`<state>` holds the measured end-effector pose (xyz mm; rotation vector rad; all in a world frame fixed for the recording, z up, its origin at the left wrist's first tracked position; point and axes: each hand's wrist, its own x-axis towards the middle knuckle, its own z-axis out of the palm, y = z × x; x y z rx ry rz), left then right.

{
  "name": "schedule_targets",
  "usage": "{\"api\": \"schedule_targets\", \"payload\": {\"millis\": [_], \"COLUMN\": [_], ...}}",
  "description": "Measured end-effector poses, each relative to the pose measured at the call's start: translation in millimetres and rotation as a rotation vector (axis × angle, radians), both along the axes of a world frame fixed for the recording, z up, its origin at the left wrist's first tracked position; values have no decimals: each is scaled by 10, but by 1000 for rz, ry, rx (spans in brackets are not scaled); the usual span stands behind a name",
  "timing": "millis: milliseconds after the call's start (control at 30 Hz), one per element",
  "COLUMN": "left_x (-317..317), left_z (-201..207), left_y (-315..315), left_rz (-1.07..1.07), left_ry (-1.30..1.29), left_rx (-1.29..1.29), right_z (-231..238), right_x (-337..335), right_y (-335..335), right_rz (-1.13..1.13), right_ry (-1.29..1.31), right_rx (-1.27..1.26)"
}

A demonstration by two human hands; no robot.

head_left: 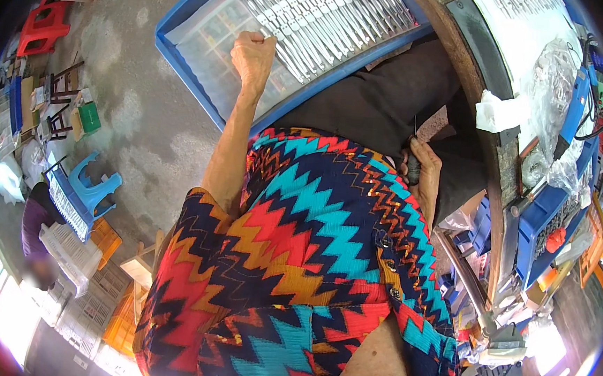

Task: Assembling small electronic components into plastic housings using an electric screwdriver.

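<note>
Though unreadable, sheet (217,44) near left hand (252,60)

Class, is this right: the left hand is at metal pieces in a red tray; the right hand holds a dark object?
No: the tray is blue, not red, in the head view. The left hand is at metal pieces; the right hand holds a dark object.

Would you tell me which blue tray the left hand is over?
The large tray at top centre, with metal pieces beside the left hand; the bench trays lie farther right.
</note>
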<state>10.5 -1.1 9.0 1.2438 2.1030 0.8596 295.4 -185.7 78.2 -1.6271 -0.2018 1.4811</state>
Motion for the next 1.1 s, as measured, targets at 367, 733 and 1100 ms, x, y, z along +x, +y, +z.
{"api": "schedule_targets", "payload": {"millis": [367, 733, 1100], "left_x": [-26, -14, -86], "left_z": [-51, -45, -222], "left_y": [-32, -45, -34], "left_rz": [10, 2, 20], "left_ry": [-15, 4, -383], "left_rx": [-25, 14, 115], "right_z": [-11, -13, 24], "right_x": [-8, 5, 33], "right_y": [-3, 9, -9], "right_rz": [-2, -13, -9], "right_ry": [-12, 4, -4], "right_rx": [-9, 2, 6]}}
